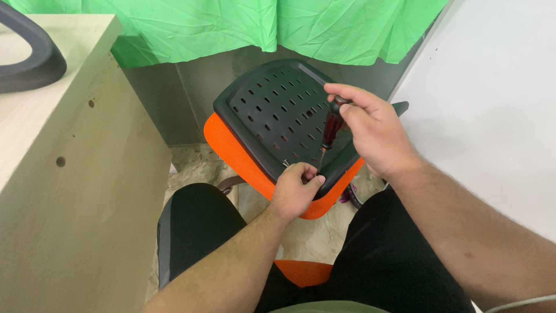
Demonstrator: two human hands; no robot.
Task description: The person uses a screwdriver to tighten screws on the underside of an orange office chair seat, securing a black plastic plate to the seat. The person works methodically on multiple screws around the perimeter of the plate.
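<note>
gripping a screwdriver (332, 128) by its dark red handle, right hand (370, 130) closed around the top, blade pointed down toward the near edge of a black perforated seat plate (272, 110). left hand (296, 188) curled at that same edge, fingertips pinched about the blade's tip, probably around a small screw, though too small to tell for sure. plate lay tilted on an orange seat cushion (231, 148), just in front of the knees in black trousers (197, 232), with a pale wooden cabinet (75, 174) to the left, a black armrest (32, 55) on top of it, a green cloth (231, 26) hung behind and a white wall (492, 116) to the right. judged best done this way: kept the blade straight above the screw, not slanted; pressed down firmly while turning, so the tip stayed seated; steadied the tip with the left fingers only until the thread caught, then moved them clear; braced the plate against the knees so nothing slid.
</note>
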